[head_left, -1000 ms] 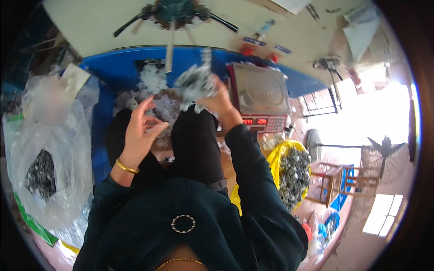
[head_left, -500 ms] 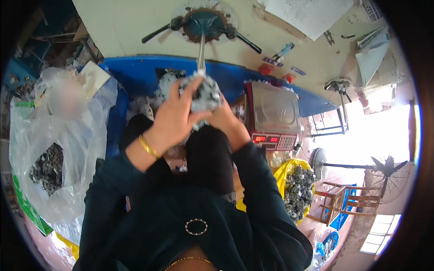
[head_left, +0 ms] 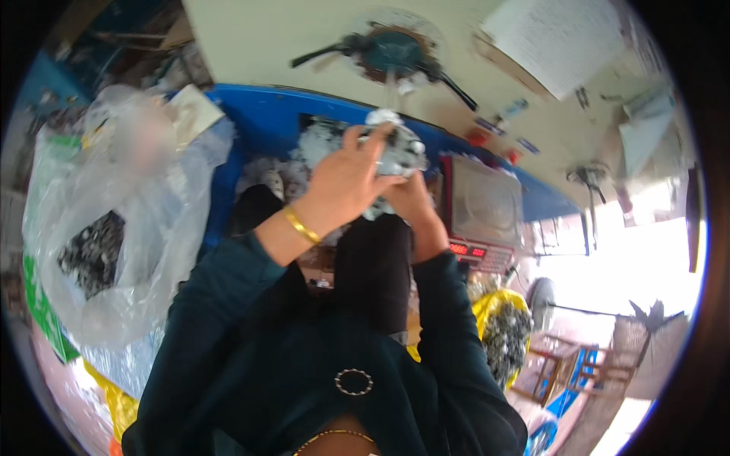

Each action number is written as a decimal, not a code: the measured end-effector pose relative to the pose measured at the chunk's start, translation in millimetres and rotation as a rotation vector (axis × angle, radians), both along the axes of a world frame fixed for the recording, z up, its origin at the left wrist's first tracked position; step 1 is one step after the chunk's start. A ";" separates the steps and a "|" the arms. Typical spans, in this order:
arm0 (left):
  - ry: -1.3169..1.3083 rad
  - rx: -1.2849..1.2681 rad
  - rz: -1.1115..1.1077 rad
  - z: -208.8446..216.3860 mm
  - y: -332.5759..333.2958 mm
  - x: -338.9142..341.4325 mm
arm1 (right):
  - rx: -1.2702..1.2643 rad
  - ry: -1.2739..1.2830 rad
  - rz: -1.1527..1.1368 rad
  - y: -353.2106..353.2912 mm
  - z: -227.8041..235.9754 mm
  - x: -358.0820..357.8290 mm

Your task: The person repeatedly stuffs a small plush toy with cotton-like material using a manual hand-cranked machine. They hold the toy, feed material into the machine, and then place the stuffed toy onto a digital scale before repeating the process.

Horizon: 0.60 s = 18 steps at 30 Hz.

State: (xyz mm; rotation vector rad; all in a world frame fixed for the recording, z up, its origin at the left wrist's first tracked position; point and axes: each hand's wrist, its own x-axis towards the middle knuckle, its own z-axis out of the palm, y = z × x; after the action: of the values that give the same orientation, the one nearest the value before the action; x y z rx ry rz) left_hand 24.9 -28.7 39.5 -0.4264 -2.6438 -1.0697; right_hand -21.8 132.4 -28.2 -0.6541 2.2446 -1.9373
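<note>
In front of the bench, both my hands hold a clump of small black and pale grey-white pieces (head_left: 401, 154); motion blur hides what the pieces are. My left hand (head_left: 346, 180), with a gold bangle at the wrist, curls its fingers over the clump's left and upper side. My right hand (head_left: 414, 199) is beneath its lower right side, fingers mostly hidden. Just beyond the clump, a metal rod (head_left: 391, 90) comes down from a dark green hub (head_left: 394, 53) with black lever handles. I cannot tell whether the rod touches the clump.
Right of my hands stands a red-framed digital scale (head_left: 487, 201). A yellow bag (head_left: 494, 302) of similar pieces is below it. At left, a large clear plastic bag (head_left: 163, 251) holds dark pieces. Papers (head_left: 555, 38) lie on the pale bench (head_left: 266, 45), above a blue trough (head_left: 262, 99).
The whole view has shifted, so the bench, bags and hands appear farther right and more blurred. Both hands still hold the clump near the rod.
</note>
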 end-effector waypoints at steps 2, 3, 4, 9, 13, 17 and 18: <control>-0.071 -0.058 0.003 8.2 -3.0 6.0 | 0.042 -0.012 -0.014 11.1 -14.8 5.7; -0.084 -0.052 -0.018 8.9 -6.4 16.0 | 0.062 0.000 0.000 16.3 -8.3 15.9; 0.034 0.103 -0.100 -4.7 -6.8 20.6 | 0.059 -0.012 -0.051 23.1 -14.4 25.5; 0.114 0.106 0.325 -32.6 -122.8 75.3 | 0.710 0.252 -0.425 142.5 -34.1 85.0; 0.187 0.096 1.087 -106.9 -337.6 157.3 | 1.125 0.114 -0.876 309.4 -73.8 124.9; 0.147 -0.659 1.502 -115.1 -451.5 209.8 | 1.587 -0.305 -1.119 419.9 -70.5 200.2; 0.035 -0.545 1.536 -121.6 -461.9 205.3 | 1.634 -0.354 -1.115 430.8 -67.0 211.8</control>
State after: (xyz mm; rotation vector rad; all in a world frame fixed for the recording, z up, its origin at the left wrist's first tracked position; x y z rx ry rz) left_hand 230.2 -490.6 -82.1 1.2774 -2.1348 0.1564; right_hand 190.0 563.2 -95.2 1.1441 2.9330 0.3425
